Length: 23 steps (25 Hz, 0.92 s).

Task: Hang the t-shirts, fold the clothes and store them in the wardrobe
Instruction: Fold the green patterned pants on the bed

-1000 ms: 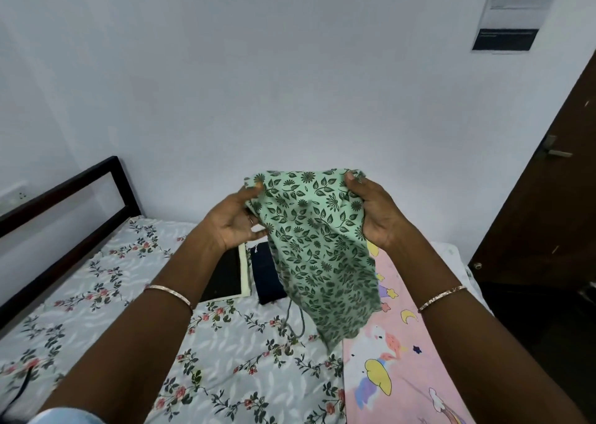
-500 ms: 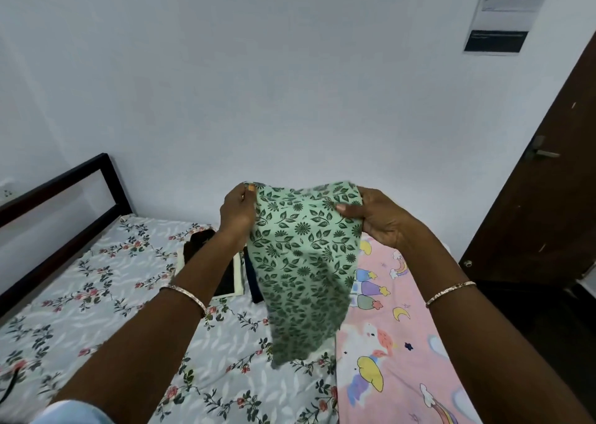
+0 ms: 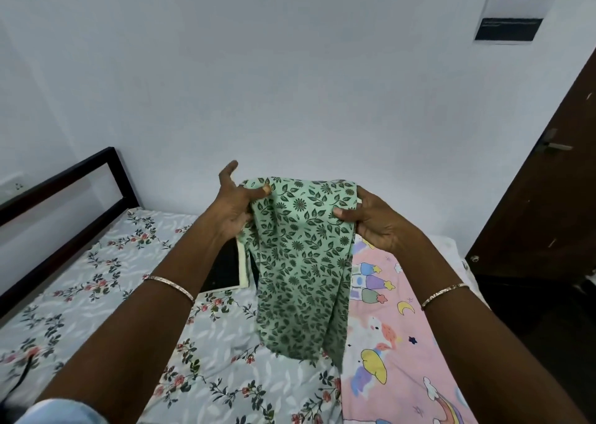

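A light green garment [image 3: 303, 262] with a dark leaf print hangs in the air above the bed, folded lengthwise. My left hand [image 3: 230, 206] pinches its top left corner between thumb and fingers, with one finger sticking up. My right hand [image 3: 375, 220] grips the top right corner, thumb in front of the cloth. The lower end of the garment dangles free just above the bedsheet.
The bed [image 3: 96, 288] has a grey floral sheet and a dark frame [image 3: 61, 194] on the left. A pink cartoon-print cloth [image 3: 396, 343] lies on its right side. A dark folded item [image 3: 222, 268] lies behind the garment. A dark wooden door [image 3: 548, 181] stands at right.
Both hands have shifted their hold along the garment's top edge, and the cloth now hangs narrower and straighter. The view has tilted a little.
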Motion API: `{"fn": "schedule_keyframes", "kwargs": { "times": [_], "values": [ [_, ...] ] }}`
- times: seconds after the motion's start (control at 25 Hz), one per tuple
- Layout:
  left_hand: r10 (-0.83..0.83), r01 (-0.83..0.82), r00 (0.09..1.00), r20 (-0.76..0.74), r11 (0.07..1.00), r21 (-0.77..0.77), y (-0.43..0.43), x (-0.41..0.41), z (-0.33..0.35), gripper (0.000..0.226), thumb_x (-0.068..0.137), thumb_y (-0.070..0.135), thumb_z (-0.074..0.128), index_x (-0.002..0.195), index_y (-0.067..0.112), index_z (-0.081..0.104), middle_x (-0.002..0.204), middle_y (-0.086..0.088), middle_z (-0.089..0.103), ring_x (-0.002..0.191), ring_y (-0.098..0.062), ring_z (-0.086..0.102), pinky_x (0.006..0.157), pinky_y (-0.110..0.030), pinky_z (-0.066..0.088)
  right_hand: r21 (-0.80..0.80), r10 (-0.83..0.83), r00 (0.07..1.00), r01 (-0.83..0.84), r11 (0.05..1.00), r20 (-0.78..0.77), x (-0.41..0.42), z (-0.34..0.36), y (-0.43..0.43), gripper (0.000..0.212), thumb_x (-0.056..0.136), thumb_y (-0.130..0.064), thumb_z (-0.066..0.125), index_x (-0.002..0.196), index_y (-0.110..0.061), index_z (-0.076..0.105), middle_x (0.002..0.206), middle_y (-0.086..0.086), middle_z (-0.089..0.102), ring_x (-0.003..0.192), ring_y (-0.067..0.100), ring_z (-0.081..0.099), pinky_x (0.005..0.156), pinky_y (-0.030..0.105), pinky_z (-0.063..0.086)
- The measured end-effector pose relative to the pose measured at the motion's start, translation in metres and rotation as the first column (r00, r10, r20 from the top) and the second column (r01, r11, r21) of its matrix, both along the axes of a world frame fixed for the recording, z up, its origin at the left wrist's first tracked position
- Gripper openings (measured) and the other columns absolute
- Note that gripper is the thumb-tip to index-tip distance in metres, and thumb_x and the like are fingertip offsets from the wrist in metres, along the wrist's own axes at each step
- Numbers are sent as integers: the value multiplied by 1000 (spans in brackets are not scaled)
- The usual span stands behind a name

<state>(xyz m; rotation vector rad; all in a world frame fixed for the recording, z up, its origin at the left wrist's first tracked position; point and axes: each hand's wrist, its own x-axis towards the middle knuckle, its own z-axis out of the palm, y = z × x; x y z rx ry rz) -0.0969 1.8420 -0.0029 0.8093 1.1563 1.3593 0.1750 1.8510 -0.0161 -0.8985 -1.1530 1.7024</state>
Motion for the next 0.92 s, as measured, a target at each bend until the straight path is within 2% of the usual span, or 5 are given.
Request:
{"fn": "schedule_keyframes", "kwargs": {
  "times": [0.08, 0.2, 0.32, 0.56, 0.92],
  "values": [
    [-74, 85, 980, -185, 995, 52, 1, -2, -9, 118, 70, -19, 75, 140, 59, 22, 152, -29, 26, 117, -38, 61, 86, -52, 57, 14, -121, 993, 121, 993, 14, -3, 3, 5, 49, 85, 13, 67, 130, 0, 52, 116, 23, 69, 100, 30, 72, 77, 41, 61],
    [-75, 103, 922, -380, 993, 54, 1, -4, -14, 105, 71, -9, 81, 140, 52, 30, 135, -35, 48, 109, -38, 64, 98, -54, 51, 38, -278, 959, 276, 960, 59, 0, 3, 15, 61, 80, 9, 74, 133, 3, 45, 106, 25, 67, 86, 30, 73, 91, 49, 57],
    [-8, 15, 950, -311, 1000, 19, -3, -1, -11, 72, 74, 4, 84, 133, 30, 50, 118, -29, 63, 104, -33, 67, 97, -54, 52, 76, -325, 942, 320, 944, 79, 8, -2, 18, 52, 81, 5, 76, 124, -15, 53, 95, 19, 67, 88, 29, 69, 108, 56, 43],
    [-12, 14, 998, -64, 1000, 27, -7, 8, -3, 38, 81, 2, 77, 117, 12, 70, 91, -7, 70, 87, -20, 70, 77, -32, 58, 151, -287, 948, 266, 952, 138, 15, -6, 12, 19, 96, -9, 63, 97, -24, 75, 103, 4, 70, 102, 23, 61, 100, 55, 43],
    [285, -77, 748, -599, 934, 348, -6, 15, -11, 31, 71, 11, 87, 100, 17, 77, 64, -3, 64, 53, -7, 58, 56, -16, 49, 294, -211, 965, 158, 943, 157, 24, -4, 5, 53, 74, 15, 76, 117, -16, 67, 107, 10, 64, 92, 24, 69, 78, 37, 59]
  ]
}}
